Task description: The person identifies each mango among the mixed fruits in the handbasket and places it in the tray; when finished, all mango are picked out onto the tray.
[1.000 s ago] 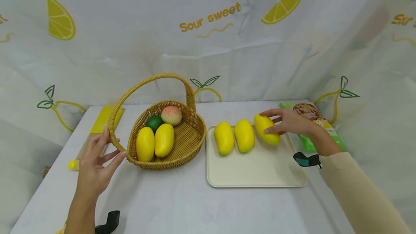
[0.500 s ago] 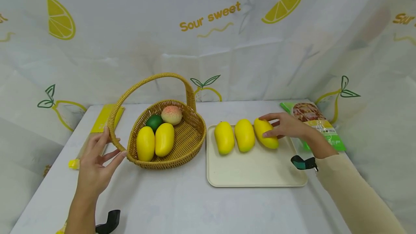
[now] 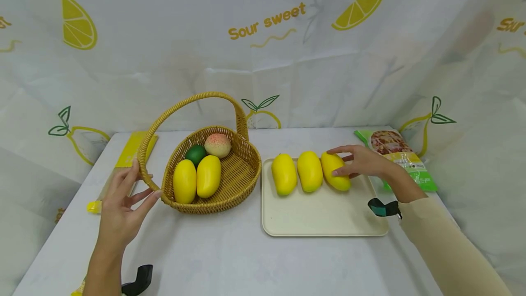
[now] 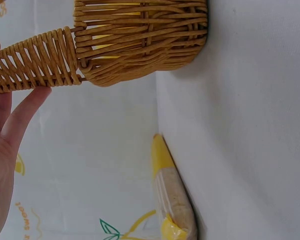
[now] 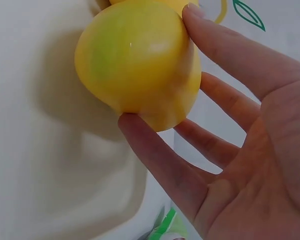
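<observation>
My left hand (image 3: 121, 207) grips the handle (image 4: 37, 62) of a woven wicker basket (image 3: 236, 200) near its base. In the basket lie two yellow mangoes, a dark green fruit (image 3: 195, 154) and a pinkish peach (image 3: 218, 145). My right hand (image 3: 363, 162) holds a yellow mango (image 3: 334, 177) at the back of a cream tray (image 3: 320, 218), thumb on one side and fingers on the other. In the right wrist view, that mango (image 5: 134, 60) shows a greenish end toward the camera. Two more mangoes, a middle one (image 3: 309, 171) and a left one (image 3: 284, 175), lie beside it.
A green food packet (image 3: 400, 154) lies behind the right forearm at the table's back right. To the left of the basket is a long yellow-ended packet (image 3: 127, 159). A printed white curtain (image 3: 164, 49) hangs along the back and sides of the white table (image 3: 205, 259).
My right hand has brought its mango slightly down and left, closer to the middle mango on the tray. The left hand and the basket have stayed put.
</observation>
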A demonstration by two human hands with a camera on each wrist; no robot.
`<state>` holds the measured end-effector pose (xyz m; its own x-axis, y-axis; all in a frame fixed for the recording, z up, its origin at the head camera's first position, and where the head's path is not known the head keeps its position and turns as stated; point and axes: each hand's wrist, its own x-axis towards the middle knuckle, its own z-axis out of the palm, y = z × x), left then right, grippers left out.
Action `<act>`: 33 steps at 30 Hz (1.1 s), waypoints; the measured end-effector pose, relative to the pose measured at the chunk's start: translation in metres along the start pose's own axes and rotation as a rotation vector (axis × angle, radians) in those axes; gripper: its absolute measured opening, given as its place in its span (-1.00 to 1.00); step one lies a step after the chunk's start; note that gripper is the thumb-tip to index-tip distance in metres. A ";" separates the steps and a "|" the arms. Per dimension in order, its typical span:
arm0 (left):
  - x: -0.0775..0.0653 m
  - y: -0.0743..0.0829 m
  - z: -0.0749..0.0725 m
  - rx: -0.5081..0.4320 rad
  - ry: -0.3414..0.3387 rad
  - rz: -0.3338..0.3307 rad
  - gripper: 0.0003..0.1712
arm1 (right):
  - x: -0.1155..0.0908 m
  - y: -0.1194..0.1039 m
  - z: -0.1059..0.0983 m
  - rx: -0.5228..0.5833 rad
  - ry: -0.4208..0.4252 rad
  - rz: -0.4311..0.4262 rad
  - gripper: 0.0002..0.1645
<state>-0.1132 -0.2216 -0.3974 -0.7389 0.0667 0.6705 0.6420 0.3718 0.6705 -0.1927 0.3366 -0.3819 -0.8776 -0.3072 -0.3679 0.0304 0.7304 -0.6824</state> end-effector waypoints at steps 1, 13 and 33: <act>0.000 0.000 0.000 0.000 0.001 -0.002 0.08 | -0.001 0.000 0.000 0.006 -0.007 0.000 -0.09; -0.001 -0.001 0.000 0.003 -0.001 -0.005 0.10 | -0.003 0.003 -0.002 0.065 -0.062 0.007 -0.15; 0.000 0.000 0.000 0.008 -0.001 0.000 0.08 | -0.005 -0.008 -0.008 -0.097 0.036 -0.067 -0.11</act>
<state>-0.1129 -0.2219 -0.3977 -0.7389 0.0678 0.6704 0.6406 0.3793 0.6676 -0.1923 0.3371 -0.3699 -0.8927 -0.3369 -0.2992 -0.0740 0.7646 -0.6402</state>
